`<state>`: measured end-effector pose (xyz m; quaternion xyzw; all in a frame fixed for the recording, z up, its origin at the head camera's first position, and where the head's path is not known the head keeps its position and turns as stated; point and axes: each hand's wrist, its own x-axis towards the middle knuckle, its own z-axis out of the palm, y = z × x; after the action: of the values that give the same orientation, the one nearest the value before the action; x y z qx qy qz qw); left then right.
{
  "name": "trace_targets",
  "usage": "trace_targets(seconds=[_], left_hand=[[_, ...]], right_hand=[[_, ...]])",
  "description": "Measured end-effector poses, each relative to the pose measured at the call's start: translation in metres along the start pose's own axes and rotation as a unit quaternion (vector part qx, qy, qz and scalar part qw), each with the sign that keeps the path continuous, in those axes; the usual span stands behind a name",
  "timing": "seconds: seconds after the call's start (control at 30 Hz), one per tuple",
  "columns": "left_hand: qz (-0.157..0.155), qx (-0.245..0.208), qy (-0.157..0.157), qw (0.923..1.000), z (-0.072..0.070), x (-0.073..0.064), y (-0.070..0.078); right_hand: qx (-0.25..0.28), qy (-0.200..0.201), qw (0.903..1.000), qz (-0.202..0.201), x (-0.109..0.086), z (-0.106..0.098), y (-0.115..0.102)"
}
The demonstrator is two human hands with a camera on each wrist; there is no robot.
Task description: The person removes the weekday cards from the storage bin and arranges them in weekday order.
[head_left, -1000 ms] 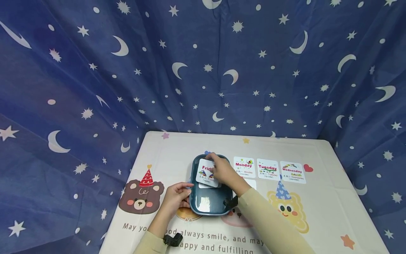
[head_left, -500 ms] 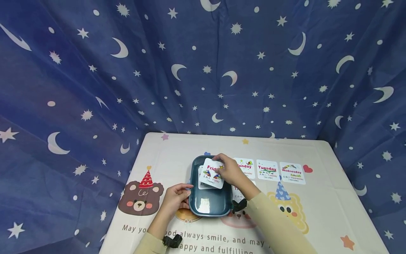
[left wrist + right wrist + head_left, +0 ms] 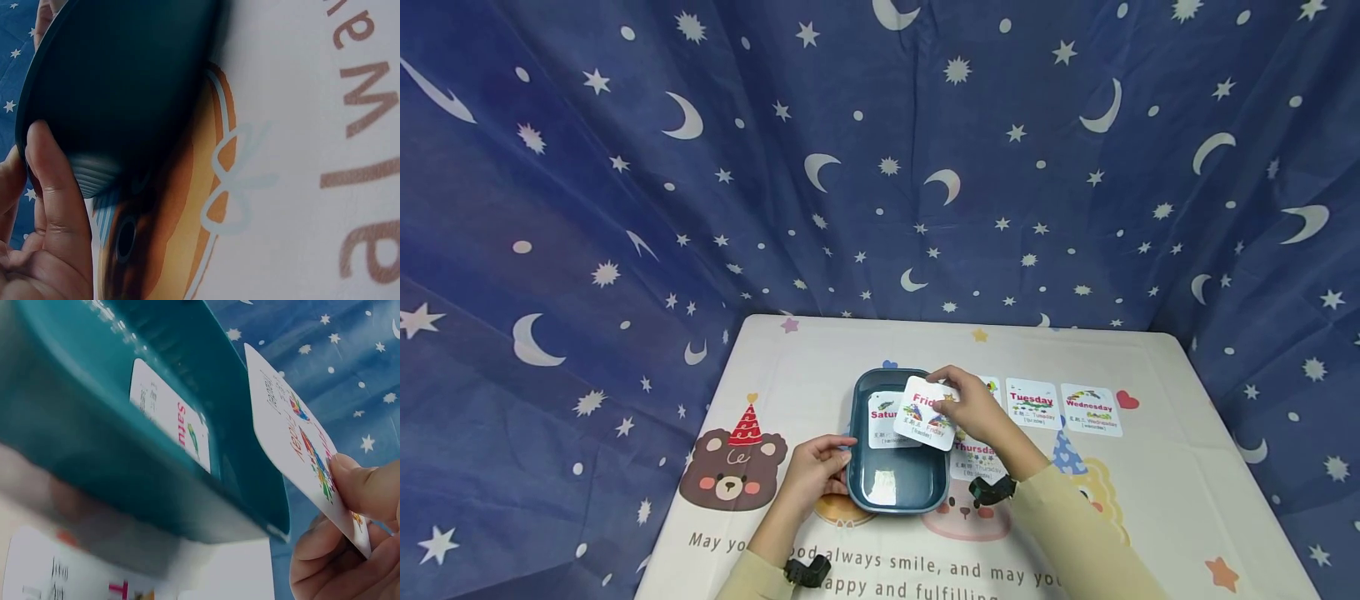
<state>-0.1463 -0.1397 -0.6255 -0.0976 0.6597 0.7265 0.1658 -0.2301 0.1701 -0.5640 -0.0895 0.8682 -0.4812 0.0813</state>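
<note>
My right hand (image 3: 976,410) pinches the white Friday card (image 3: 925,414) by its upper right edge, thumb on the printed face. In the head view the card overlaps the dark teal tray's right rim; in the right wrist view the Friday card (image 3: 284,428) is tilted, raised above that rim. A Saturday card (image 3: 886,421) lies inside the tray (image 3: 898,492), partly covered by the Friday card in the head view. At the left side my left hand (image 3: 814,468) grips the tray wall, and the left wrist view has its fingers (image 3: 57,206) on the rim.
Right of the tray, Tuesday (image 3: 1032,404) and Wednesday (image 3: 1092,409) cards lie in a row, with a mostly hidden card beside them under my right hand. Below is a Thursday card (image 3: 973,462). The printed tablecloth (image 3: 1180,467) ends at a starry blue curtain (image 3: 880,208).
The right hand has carried the Friday card from above the tray's middle rightward to its right rim, uncovering the Saturday card. The left hand has stayed at the tray's left side.
</note>
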Motion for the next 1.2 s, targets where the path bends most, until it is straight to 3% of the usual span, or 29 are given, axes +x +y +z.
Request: trace_targets(seconds=[0.3,0.6,0.87,1.2], left_hand=[[0.008,0.008,-0.005,0.9999,-0.001,0.001,-0.002],[0.002,0.005,0.001,1.0000,0.000,0.001,0.001],[-0.001,0.001,0.002,1.0000,0.001,-0.002,0.003],[-0.001,0.003,0.001,1.0000,0.001,-0.003,0.003]], right_hand=[[-0.004,-0.011,0.9999,0.006,-0.015,-0.030,0.024],[-0.036,0.005,0.9992,0.017,-0.031,-0.055,0.051],[-0.031,0.018,0.9981,0.050,-0.051,-0.070,0.081],[-0.071,0.007,0.9915,0.109,-0.070,-0.091,0.112]])
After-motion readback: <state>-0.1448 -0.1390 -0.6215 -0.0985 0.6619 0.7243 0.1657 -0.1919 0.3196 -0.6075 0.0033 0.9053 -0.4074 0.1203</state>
